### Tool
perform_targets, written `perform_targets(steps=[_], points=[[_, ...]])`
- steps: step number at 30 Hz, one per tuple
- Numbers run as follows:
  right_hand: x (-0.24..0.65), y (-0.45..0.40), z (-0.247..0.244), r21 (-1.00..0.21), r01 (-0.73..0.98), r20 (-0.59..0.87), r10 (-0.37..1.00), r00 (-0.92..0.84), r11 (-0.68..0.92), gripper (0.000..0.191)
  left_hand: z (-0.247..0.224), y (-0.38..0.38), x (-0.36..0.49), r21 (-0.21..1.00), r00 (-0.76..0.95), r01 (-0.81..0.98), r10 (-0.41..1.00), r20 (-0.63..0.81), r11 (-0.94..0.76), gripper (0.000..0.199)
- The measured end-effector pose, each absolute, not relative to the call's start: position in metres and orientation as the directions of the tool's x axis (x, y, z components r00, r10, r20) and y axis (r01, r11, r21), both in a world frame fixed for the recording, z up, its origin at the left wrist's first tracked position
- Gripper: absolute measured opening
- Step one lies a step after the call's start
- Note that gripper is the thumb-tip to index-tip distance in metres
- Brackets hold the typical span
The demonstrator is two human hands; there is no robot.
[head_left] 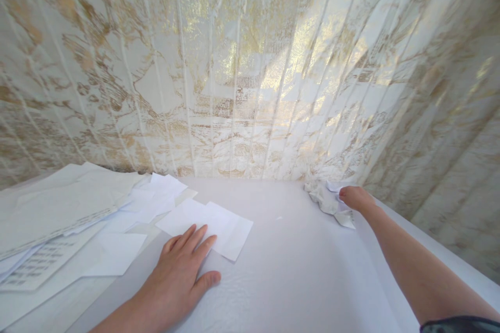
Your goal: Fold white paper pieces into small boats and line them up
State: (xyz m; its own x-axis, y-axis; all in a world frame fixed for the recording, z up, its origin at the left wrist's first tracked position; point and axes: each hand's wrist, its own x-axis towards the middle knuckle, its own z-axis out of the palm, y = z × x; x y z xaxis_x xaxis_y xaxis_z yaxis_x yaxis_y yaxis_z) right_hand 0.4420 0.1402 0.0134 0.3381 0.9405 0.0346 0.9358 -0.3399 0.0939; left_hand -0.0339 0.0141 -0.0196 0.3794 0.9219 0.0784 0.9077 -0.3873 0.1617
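My left hand point(187, 260) lies palm down at the centre left, fingers spread. Its fingertips rest on the near edge of some white paper pieces point(226, 229), which overlap flat on the white table. Across the table, at the far right, my right hand point(356, 199) is closed, its fingers pinched around a piece of white paper. Beside and under it is a strip of crumpled paper point(322, 200), partly hidden by the hand. What exactly the fingertips enclose is only partly visible.
A loose heap of paper sheets point(70, 203), some printed, covers the left of the table point(289, 270). One tiny white scrap point(278, 218) lies mid-table. Behind the table hangs a patterned curtain-like covering point(234, 88), which continues down the right side.
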Motion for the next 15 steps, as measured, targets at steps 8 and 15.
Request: perform_targets(steps=[8,15], points=[[0.395,0.129,0.032,0.009,0.971,0.226,0.946,0.232,-0.24,0.024,-0.015,0.012,-0.032,0.185,0.39,0.901,0.919,0.051,-0.393,0.056],[0.256,0.07,0.036,-0.047,0.881,0.274,0.854,-0.442,0.471,0.026,-0.021,0.013,-0.033,0.27,0.336,0.894,0.933,0.126,-0.358,0.053]])
